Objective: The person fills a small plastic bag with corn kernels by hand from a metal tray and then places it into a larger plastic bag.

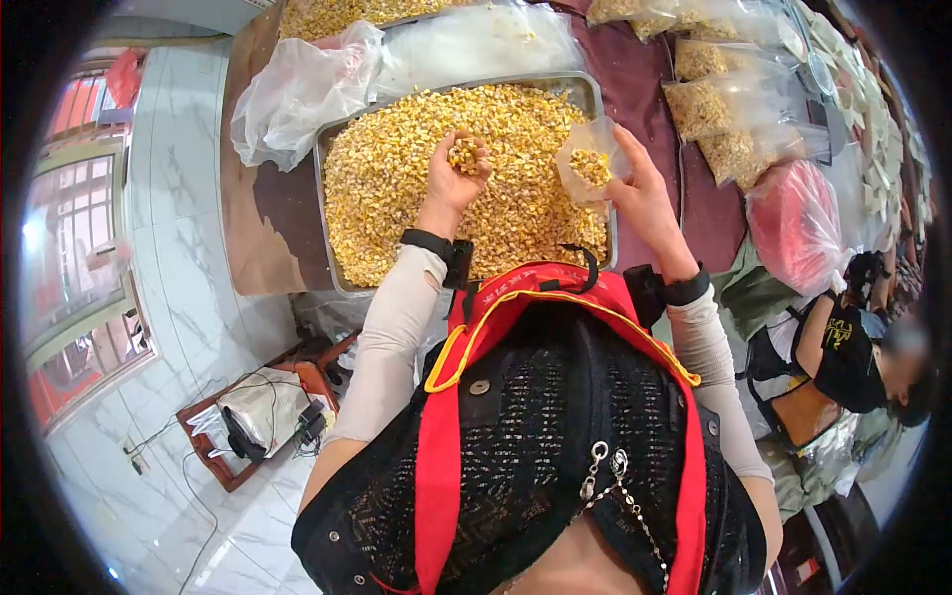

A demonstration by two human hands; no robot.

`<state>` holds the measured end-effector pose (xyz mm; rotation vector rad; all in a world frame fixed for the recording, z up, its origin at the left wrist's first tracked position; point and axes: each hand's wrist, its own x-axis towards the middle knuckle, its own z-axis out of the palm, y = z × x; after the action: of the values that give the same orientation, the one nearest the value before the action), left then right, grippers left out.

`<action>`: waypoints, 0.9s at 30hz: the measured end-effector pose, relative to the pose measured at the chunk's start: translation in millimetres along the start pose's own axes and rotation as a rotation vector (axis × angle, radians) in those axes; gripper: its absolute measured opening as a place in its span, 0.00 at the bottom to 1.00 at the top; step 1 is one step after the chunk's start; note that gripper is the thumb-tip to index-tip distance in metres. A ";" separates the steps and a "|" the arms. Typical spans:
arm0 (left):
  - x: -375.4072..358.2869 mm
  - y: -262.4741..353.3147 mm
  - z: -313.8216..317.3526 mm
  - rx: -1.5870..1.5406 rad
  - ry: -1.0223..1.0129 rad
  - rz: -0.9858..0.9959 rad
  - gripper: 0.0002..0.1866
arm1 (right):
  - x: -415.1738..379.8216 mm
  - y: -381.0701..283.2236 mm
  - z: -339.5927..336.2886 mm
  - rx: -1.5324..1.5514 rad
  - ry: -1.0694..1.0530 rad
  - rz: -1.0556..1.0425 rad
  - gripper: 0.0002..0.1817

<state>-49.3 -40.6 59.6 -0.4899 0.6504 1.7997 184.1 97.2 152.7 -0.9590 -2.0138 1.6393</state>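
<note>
My left hand (458, 181) is cupped with fingers curled around a small heap of yellow corn pieces (464, 154). It is over a metal tray (319, 213) heaped with more chopped, dried-looking yellow corn (397, 188). On the tray's right side, my right hand (645, 193) grips the edge of a small translucent plastic bag (580, 149) between thumb and fingers. Some corn pieces show inside that bag, near its middle. Its mouth and lower part are hard to make out.
Crumpled clear plastic (297, 89) and a stack of flat bags (476, 50) lie behind the tray. Several filled bags (699, 107) line the right side, near a red plastic bag (793, 213). Another person (843, 347) sits at far right. A wooden stool (233, 466) stands lower left.
</note>
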 end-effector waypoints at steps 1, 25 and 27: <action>-4.8 -3.1 7.3 -0.001 -0.002 0.000 0.08 | -0.3 1.2 -0.3 0.010 -0.008 0.003 0.35; -19.0 -101.8 127.7 0.454 -0.541 0.267 0.20 | -8.1 11.7 2.5 -0.161 0.033 -0.141 0.36; -21.6 -102.3 131.9 0.514 -0.532 0.341 0.20 | -7.8 10.1 2.2 -0.168 0.032 -0.147 0.36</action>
<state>53.1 53.7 154.2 0.4591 0.8081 1.8710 190.8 91.1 143.4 -0.8643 -2.1711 1.3882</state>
